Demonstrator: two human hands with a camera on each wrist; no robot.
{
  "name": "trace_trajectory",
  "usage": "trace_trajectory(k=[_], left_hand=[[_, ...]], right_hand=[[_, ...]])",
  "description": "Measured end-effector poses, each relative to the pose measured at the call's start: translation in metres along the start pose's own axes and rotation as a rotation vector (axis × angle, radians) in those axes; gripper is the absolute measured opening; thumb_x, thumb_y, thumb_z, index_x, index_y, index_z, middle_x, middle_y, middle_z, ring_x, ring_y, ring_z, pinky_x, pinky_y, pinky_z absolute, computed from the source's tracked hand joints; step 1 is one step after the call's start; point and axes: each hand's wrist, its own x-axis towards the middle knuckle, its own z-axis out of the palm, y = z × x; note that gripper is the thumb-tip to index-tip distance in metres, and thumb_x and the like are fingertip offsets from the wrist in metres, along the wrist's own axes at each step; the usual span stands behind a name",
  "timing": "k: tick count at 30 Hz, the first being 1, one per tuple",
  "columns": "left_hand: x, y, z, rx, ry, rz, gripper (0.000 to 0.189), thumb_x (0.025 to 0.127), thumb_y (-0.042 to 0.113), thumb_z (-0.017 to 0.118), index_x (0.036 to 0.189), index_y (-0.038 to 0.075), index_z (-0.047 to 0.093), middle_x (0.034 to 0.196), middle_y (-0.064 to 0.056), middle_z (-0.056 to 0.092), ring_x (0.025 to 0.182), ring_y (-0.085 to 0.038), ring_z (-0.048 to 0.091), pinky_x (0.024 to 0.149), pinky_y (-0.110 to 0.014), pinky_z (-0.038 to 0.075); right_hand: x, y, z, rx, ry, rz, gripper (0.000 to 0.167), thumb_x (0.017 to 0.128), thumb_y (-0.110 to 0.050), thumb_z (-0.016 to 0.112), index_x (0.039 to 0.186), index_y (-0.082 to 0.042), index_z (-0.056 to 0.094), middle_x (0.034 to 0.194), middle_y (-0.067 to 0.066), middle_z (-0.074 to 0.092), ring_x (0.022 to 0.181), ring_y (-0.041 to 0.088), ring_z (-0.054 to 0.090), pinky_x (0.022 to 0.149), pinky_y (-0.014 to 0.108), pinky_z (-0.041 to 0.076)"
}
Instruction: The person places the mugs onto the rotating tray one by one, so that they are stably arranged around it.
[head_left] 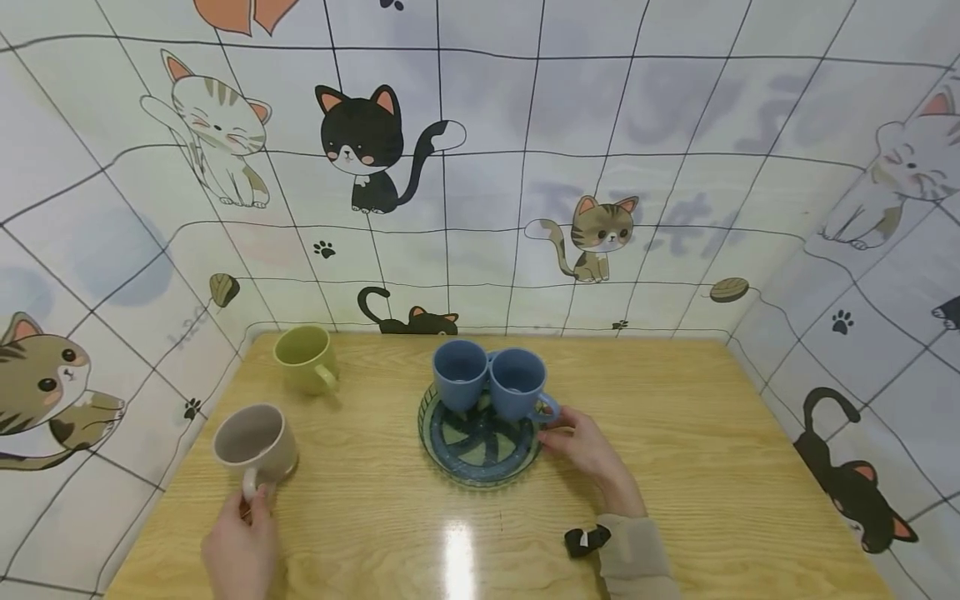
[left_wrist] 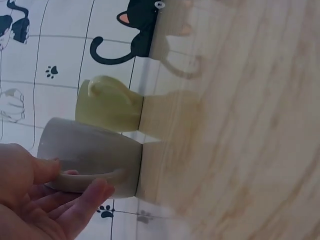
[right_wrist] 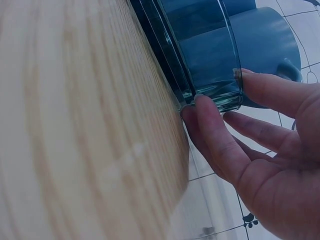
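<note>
My left hand (head_left: pixel 242 546) grips the handle of a pale grey mug (head_left: pixel 255 442) that stands upright on the table at the left. In the left wrist view, thumb and fingers (left_wrist: pixel 90 205) close around that handle. My right hand (head_left: pixel 588 454) pinches the right side of a round glass dish (head_left: pixel 480 475) with a blue and green pattern. The right wrist view shows the thumb at the dish's rim and other fingertips (right_wrist: pixel 207 107) low at its base. Two blue mugs (head_left: pixel 459 379) (head_left: pixel 517 387) overlap the far half of the dish, the right one's handle pointing toward my right hand.
A yellow-green mug (head_left: pixel 306 358) stands behind the grey one, near the back left corner of the wooden table (head_left: pixel 645 400). Walls (head_left: pixel 495 167) with a cat-patterned covering close in the back and both sides. A black strap (head_left: pixel 587 541) lies by my right sleeve.
</note>
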Motion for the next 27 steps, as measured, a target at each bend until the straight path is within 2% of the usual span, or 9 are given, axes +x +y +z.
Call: trace_trajectory(k=[1,3,5,8,10,14,18,23,27], left_hand=[[0.001,-0.002,-0.001,-0.004,0.009,0.002,0.03,0.101,0.018,0.052,0.109,-0.01,0.062,0.092,-0.028,0.068,0.081,-0.043,0.066,0.064,-0.033,0.05],[0.003,-0.006,-0.004,-0.009,0.032,0.014,0.029,0.101,0.016,0.054,0.108,-0.01,0.063,0.092,-0.027,0.069,0.073,-0.033,0.067,0.057,-0.016,0.043],[0.005,-0.009,-0.006,-0.031,0.039,0.011,0.029,0.1,0.017,0.055,0.11,-0.01,0.063,0.095,-0.027,0.069,0.068,-0.012,0.063,0.055,-0.005,0.034],[0.006,-0.011,-0.008,-0.063,0.051,-0.002,0.029,0.1,0.018,0.056,0.11,-0.008,0.064,0.098,-0.027,0.069,0.066,0.016,0.047,0.056,-0.002,0.032],[0.006,-0.013,-0.009,-0.085,0.061,-0.014,0.029,0.1,0.019,0.057,0.11,-0.007,0.064,0.098,-0.026,0.069,0.064,0.027,0.037,0.056,-0.003,0.032],[0.005,-0.017,-0.009,-0.107,0.092,-0.015,0.026,0.1,0.017,0.057,0.105,-0.007,0.065,0.096,-0.026,0.069,0.062,0.031,0.036,0.054,-0.005,0.034],[0.007,-0.017,-0.01,-0.132,0.084,-0.044,0.027,0.101,0.018,0.056,0.106,-0.007,0.064,0.099,-0.028,0.068,0.062,0.029,0.039,0.052,-0.006,0.037],[0.008,-0.004,-0.006,-0.207,0.033,-0.018,0.031,0.102,0.018,0.054,0.113,-0.01,0.061,0.104,-0.031,0.066,0.065,0.025,0.046,0.054,-0.004,0.041],[0.003,0.009,-0.002,-0.232,-0.002,0.016,0.031,0.102,0.018,0.055,0.113,-0.009,0.062,0.104,-0.031,0.066,0.069,0.021,0.049,0.055,-0.005,0.043]], right_hand=[[0.0,0.0,0.0,-0.002,-0.001,-0.002,0.039,0.09,-0.003,0.069,0.125,0.007,0.055,0.114,0.026,0.058,0.1,0.031,0.064,0.08,0.039,0.056],[0.0,0.0,0.001,-0.005,0.006,0.002,0.038,0.09,-0.002,0.068,0.125,0.007,0.055,0.114,0.026,0.057,0.1,0.032,0.064,0.08,0.039,0.057],[0.0,0.0,0.002,-0.002,0.015,0.01,0.037,0.09,-0.001,0.068,0.124,0.006,0.056,0.115,0.026,0.057,0.1,0.032,0.064,0.08,0.04,0.057],[0.001,0.0,0.004,0.005,0.015,0.02,0.036,0.09,0.0,0.068,0.124,0.005,0.057,0.116,0.024,0.057,0.101,0.032,0.064,0.08,0.04,0.056],[0.002,-0.001,0.005,0.011,0.009,0.023,0.037,0.09,0.0,0.068,0.124,0.005,0.056,0.116,0.024,0.058,0.101,0.032,0.064,0.081,0.04,0.056],[0.004,-0.002,0.007,0.005,-0.006,0.018,0.039,0.09,-0.001,0.069,0.126,0.005,0.056,0.115,0.023,0.059,0.101,0.031,0.064,0.081,0.04,0.056],[0.005,-0.002,0.009,0.001,-0.016,0.003,0.04,0.09,-0.003,0.069,0.126,0.006,0.056,0.117,0.025,0.057,0.102,0.031,0.063,0.081,0.04,0.056],[0.004,-0.002,0.006,0.01,0.006,-0.005,0.038,0.09,-0.002,0.069,0.125,0.007,0.056,0.12,0.028,0.056,0.102,0.032,0.063,0.081,0.038,0.056],[0.003,-0.002,0.003,0.001,0.019,0.006,0.037,0.089,0.0,0.069,0.123,0.006,0.057,0.118,0.026,0.057,0.101,0.03,0.063,0.08,0.037,0.056]])
